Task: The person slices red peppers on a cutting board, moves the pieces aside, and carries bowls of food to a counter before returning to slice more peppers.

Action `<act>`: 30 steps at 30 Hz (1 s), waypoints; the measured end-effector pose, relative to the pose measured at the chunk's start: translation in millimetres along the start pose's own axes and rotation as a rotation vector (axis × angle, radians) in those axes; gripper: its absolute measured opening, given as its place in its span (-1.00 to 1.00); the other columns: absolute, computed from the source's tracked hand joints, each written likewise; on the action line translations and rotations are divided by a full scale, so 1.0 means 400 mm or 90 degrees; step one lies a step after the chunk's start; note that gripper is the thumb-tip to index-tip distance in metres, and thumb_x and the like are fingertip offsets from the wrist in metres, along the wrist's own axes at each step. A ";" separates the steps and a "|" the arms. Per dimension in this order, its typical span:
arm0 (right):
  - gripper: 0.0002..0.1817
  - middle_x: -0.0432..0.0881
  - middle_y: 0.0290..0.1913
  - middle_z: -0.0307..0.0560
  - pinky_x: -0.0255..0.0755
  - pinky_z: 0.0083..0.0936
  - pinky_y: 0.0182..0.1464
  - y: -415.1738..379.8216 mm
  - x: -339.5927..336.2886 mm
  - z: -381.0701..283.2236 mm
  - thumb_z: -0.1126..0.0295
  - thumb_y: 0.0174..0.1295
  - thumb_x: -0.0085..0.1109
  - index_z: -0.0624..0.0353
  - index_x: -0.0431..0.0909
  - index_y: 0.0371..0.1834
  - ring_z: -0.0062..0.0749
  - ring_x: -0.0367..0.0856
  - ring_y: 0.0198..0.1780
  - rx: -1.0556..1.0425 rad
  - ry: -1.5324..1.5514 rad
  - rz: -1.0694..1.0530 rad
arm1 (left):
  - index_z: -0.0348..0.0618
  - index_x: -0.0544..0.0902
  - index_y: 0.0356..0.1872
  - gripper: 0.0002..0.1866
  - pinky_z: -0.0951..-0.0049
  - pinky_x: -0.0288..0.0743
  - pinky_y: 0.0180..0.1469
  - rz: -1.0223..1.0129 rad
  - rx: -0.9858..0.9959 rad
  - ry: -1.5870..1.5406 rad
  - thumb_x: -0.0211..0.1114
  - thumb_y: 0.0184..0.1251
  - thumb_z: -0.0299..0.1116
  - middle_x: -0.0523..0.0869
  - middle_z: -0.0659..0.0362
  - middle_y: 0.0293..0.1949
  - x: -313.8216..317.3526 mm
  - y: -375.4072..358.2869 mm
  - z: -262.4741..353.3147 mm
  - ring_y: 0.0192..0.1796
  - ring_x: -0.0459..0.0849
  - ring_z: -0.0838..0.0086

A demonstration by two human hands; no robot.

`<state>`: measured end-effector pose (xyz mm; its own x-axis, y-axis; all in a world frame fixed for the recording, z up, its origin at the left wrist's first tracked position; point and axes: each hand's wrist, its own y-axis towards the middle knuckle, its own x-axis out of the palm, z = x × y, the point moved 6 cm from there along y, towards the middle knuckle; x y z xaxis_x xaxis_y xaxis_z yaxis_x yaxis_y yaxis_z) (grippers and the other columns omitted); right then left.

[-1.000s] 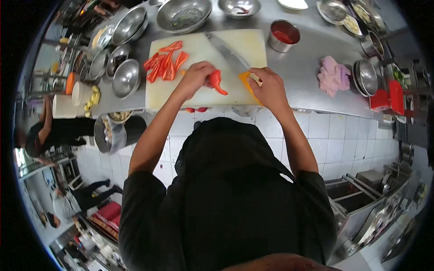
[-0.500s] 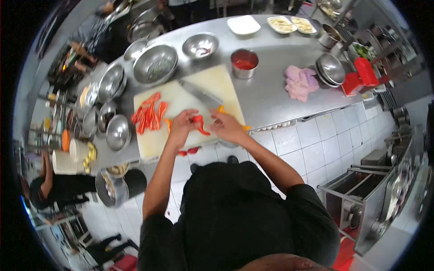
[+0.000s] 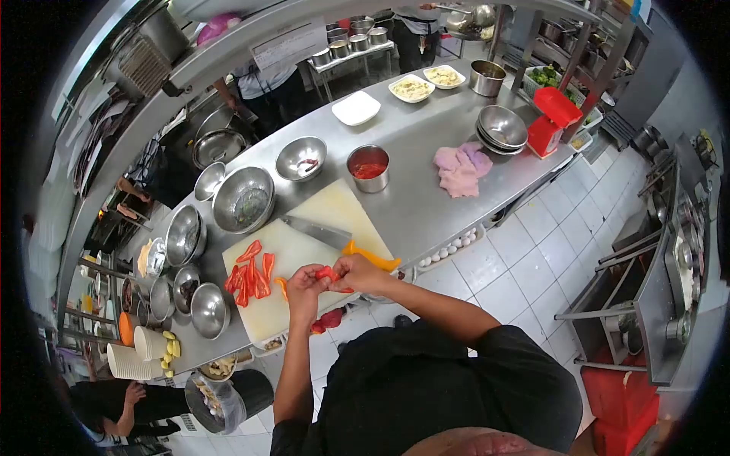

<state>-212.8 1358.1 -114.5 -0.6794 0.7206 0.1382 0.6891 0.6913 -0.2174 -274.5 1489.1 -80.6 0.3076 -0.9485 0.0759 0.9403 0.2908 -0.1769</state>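
A piece of red pepper point(image 3: 327, 274) is pinched between the fingers of my left hand point(image 3: 304, 287) and my right hand point(image 3: 360, 274), above the near edge of the white cutting board point(image 3: 268, 323). Both hands are closed on it, close together. Just beyond my right hand lie yellow pepper strips point(image 3: 374, 256). A large knife point(image 3: 318, 232) rests flat across the board behind them. Left of my left hand sits a pile of red pepper strips point(image 3: 249, 278), with a small orange-yellow piece point(image 3: 282, 287) between.
Steel bowls point(image 3: 243, 199) stand along the board's left and far sides. Beyond it is a steel pot of red sauce point(image 3: 369, 169). A pink cloth point(image 3: 461, 169), stacked bowls point(image 3: 503, 128) and a red scale point(image 3: 551, 121) occupy the right. A bin point(image 3: 228, 399) stands lower left.
The view has tilted up, showing more of the counter's far side. My hands have come closer together, and both now grip the red pepper piece.
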 end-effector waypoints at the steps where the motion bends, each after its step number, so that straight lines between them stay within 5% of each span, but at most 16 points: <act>1: -0.78 0.68 -0.34 -0.24 0.48 -0.63 -0.23 0.005 -0.001 0.004 0.52 0.07 0.49 0.28 0.64 -0.25 -0.61 0.60 -0.30 0.000 -0.025 0.008 | -0.37 0.61 -0.03 -0.71 0.50 0.66 -0.13 0.005 -0.002 0.003 0.28 0.22 -0.77 0.73 0.09 -0.19 -0.003 -0.003 0.003 -0.21 0.71 0.49; 5: -0.69 0.71 -0.36 -0.09 0.51 -0.50 -0.22 0.025 -0.006 -0.001 0.35 -0.01 0.56 0.29 0.65 -0.30 -0.44 0.67 -0.31 -0.046 -0.197 0.056 | -0.39 0.61 -0.04 -0.72 0.50 0.66 -0.15 0.021 -0.009 0.006 0.28 0.22 -0.77 0.73 0.09 -0.20 -0.026 0.016 -0.027 -0.22 0.71 0.48; 11: -0.59 0.71 -0.27 0.19 0.54 -0.13 -0.10 0.062 0.020 -0.007 0.20 -0.07 0.53 0.28 0.67 -0.27 0.10 0.70 -0.18 -0.116 -0.523 0.163 | -0.40 0.61 -0.03 -0.70 0.46 0.67 -0.14 0.017 -0.030 0.113 0.28 0.18 -0.75 0.75 0.07 -0.21 -0.075 0.110 -0.110 -0.22 0.73 0.42; 17: -0.66 0.72 -0.27 0.15 0.54 -0.11 -0.07 0.004 0.029 -0.052 0.27 0.08 0.41 0.24 0.67 -0.14 0.07 0.70 -0.14 -0.153 -0.542 0.170 | -0.32 0.70 -0.06 -0.67 0.47 0.60 -0.10 0.069 0.108 0.473 0.40 0.08 -0.65 0.75 0.10 -0.23 -0.103 0.150 -0.124 -0.21 0.70 0.46; 20: -0.66 0.72 -0.28 0.14 0.56 -0.19 -0.12 -0.031 -0.029 -0.084 0.38 0.12 0.37 0.22 0.67 -0.02 -0.01 0.71 -0.25 -0.192 -0.508 0.206 | -0.21 0.73 -0.11 -0.66 0.36 0.61 -0.08 0.118 0.341 0.568 0.53 0.02 -0.50 0.70 0.05 -0.16 -0.101 0.118 -0.095 -0.14 0.69 0.27; 25: -0.79 0.72 -0.30 0.15 0.55 -0.15 -0.08 -0.097 -0.126 -0.148 0.39 0.17 0.27 0.22 0.72 -0.17 0.06 0.70 -0.22 -0.201 -0.438 0.281 | -0.22 0.73 -0.25 -0.89 0.34 0.63 -0.12 0.100 0.286 0.533 0.43 0.21 -0.51 0.70 0.04 -0.15 -0.083 0.039 -0.037 -0.12 0.72 0.23; 28: -0.79 0.74 -0.34 0.10 0.57 -0.35 -0.20 -0.127 -0.156 -0.180 0.40 0.21 0.27 0.27 0.73 -0.16 -0.11 0.73 -0.33 -0.155 -0.552 0.272 | -0.23 0.74 -0.27 -0.93 0.34 0.62 -0.13 0.093 0.300 0.556 0.41 0.24 -0.50 0.71 0.05 -0.15 -0.093 0.013 -0.033 -0.16 0.72 0.25; 30: -0.80 0.73 -0.28 0.14 0.55 -0.21 -0.12 -0.127 -0.190 -0.156 0.37 0.26 0.23 0.21 0.74 -0.16 0.00 0.72 -0.25 -0.201 -0.509 0.303 | -0.29 0.74 -0.29 -0.88 0.33 0.53 -0.22 0.127 0.297 0.509 0.41 0.25 -0.44 0.70 0.04 -0.30 -0.100 -0.006 -0.028 -0.28 0.65 0.18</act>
<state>-180.5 1271.5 -53.8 -0.2032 0.7600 -0.6174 0.8921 0.4036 0.2033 -290.5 1525.0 -94.3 0.4404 -0.6310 -0.6387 0.8978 0.3133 0.3096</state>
